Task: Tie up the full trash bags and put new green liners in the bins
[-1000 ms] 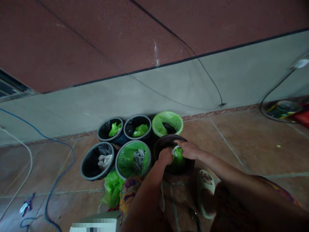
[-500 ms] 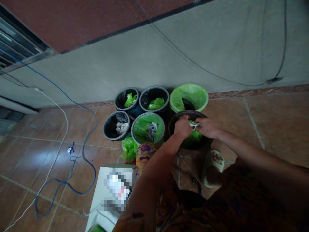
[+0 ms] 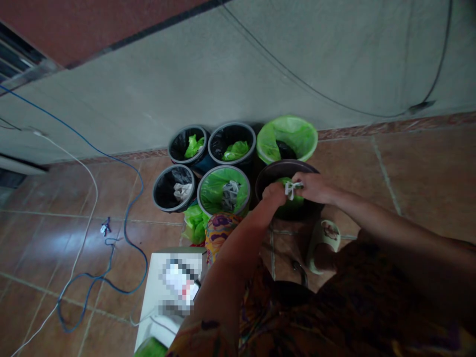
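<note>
Both of my hands are over a dark brown bin in the front row. A bunched green plastic bag is inside it. My left hand is closed on the green bag at the bin's left side. The fingers of my right hand are closed on a crumpled white strip that stretches between the two hands. Whether the strip is part of the bag is too blurred to tell. Behind stands a light green bin with a dark bundle in it.
Left of the brown bin are a green-lined bin and several black-lined bins holding crumpled bags. A green bag lies below them. Nearer are a white surface, a blue cable and keys on the tiled floor.
My hands have drawn slightly apart, the left toward the bin's left rim, and more of the white strip shows between them. The whole view has shifted a little.
</note>
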Tool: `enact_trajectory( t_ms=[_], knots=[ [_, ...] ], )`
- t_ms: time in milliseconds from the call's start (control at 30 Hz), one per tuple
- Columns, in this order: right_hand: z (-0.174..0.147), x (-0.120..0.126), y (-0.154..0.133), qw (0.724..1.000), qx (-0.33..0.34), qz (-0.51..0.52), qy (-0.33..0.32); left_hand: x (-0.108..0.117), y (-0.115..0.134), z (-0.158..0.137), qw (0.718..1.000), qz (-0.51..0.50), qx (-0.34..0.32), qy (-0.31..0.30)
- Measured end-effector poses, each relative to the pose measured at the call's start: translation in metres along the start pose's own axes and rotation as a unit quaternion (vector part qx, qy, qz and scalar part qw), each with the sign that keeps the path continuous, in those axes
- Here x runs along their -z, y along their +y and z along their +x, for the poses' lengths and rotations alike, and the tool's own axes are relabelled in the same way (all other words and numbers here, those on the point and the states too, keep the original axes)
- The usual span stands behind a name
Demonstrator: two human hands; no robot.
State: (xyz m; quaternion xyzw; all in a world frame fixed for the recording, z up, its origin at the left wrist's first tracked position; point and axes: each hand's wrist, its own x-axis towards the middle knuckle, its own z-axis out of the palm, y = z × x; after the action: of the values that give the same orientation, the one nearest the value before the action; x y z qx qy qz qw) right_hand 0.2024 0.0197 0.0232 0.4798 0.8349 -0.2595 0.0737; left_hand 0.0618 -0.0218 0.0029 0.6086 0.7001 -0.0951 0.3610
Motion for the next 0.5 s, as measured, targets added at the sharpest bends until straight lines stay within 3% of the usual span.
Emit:
enact_trajectory(
  t_ms=[167, 367, 500],
  knots=[
    [0.002, -0.002, 0.008, 0.999, 0.003, 0.035, -0.012, 0.007, 0.001, -0.002, 0.999, 0.009, -0.006, 0.041],
    [-0.003, 0.008, -0.007, 0.999, 0.015, -0.028, -0.037, 0.02, 0.0, -0.008, 0.996, 0.042, -0.051, 0.065],
    [-0.004, 0.02, -0.007, 0.998, -0.044, -0.023, 0.029, 0.03, -0.009, -0.01, 0.993, 0.049, -0.015, 0.106]
  ],
)
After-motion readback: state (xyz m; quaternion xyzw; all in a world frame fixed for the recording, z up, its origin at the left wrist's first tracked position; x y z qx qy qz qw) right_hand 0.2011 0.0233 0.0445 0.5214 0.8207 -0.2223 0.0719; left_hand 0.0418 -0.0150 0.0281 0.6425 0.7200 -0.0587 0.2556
